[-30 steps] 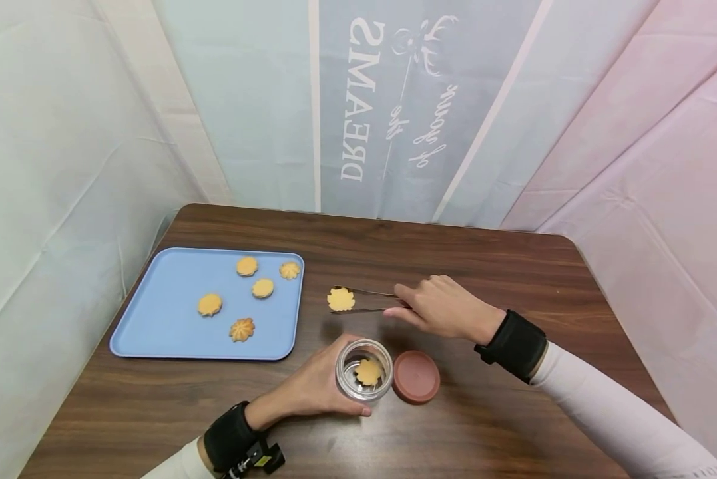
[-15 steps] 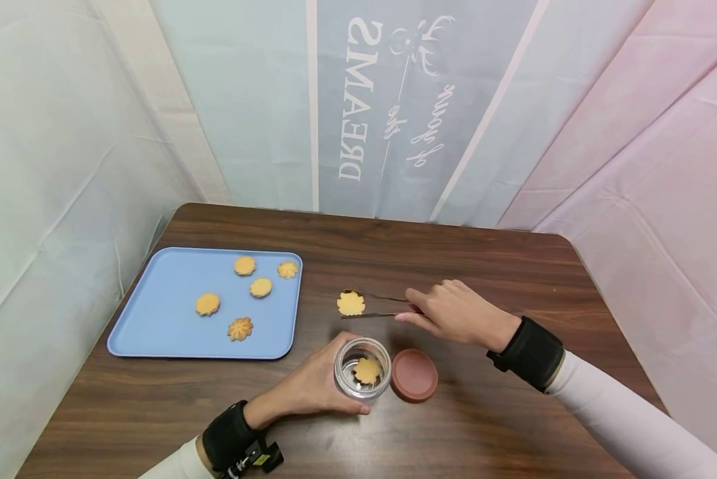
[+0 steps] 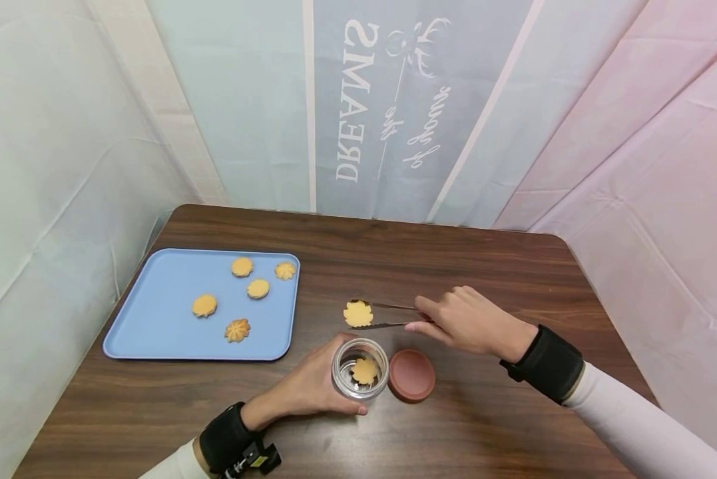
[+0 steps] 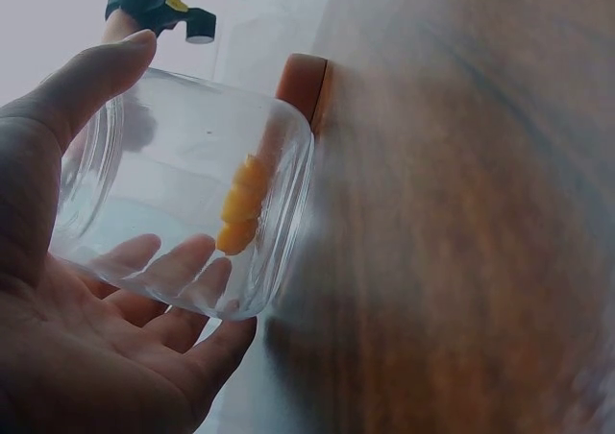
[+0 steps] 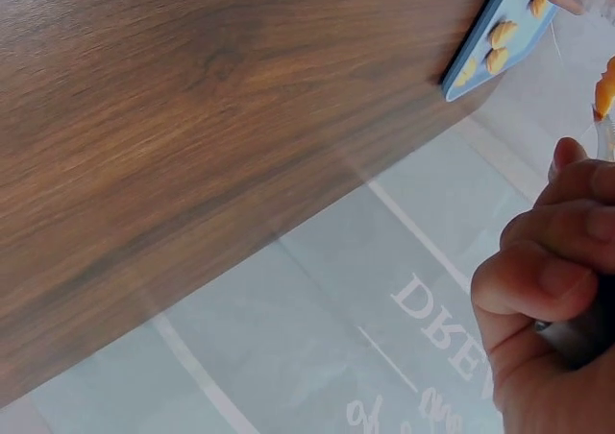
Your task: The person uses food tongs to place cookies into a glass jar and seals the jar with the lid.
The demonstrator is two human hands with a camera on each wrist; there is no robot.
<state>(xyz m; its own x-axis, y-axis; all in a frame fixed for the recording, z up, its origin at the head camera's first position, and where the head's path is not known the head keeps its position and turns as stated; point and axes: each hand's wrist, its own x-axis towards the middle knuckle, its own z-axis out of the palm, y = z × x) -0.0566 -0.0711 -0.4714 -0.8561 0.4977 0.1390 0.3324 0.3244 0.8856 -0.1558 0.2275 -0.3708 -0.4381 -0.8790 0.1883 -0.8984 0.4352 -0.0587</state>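
My left hand (image 3: 319,380) wraps round a clear jar (image 3: 336,386) with its mouth up; in the left wrist view the thumb and fingers lie on opposite sides of the jar (image 4: 192,194). One flower-shaped cookie (image 3: 364,372) lies at the jar's bottom. With curled fingers my right hand (image 3: 469,320) grips a pair of tongs (image 3: 391,325). Between the tongs' tips is another flower-shaped cookie (image 3: 358,314), just beyond the jar's rim and apart from it. In the right wrist view that cookie (image 5: 605,90) shows only at the edge.
A blue tray (image 3: 154,306) with several cookies stands at the left of the wooden table (image 3: 466,259). Right beside the jar lies a reddish-brown lid (image 3: 412,376). Printed cloth (image 3: 358,100) hangs behind the table's far edge.
My right hand has moved right and toward me, bringing the tongs and their cookie nearer the jar. The left hand and jar stay almost in place.
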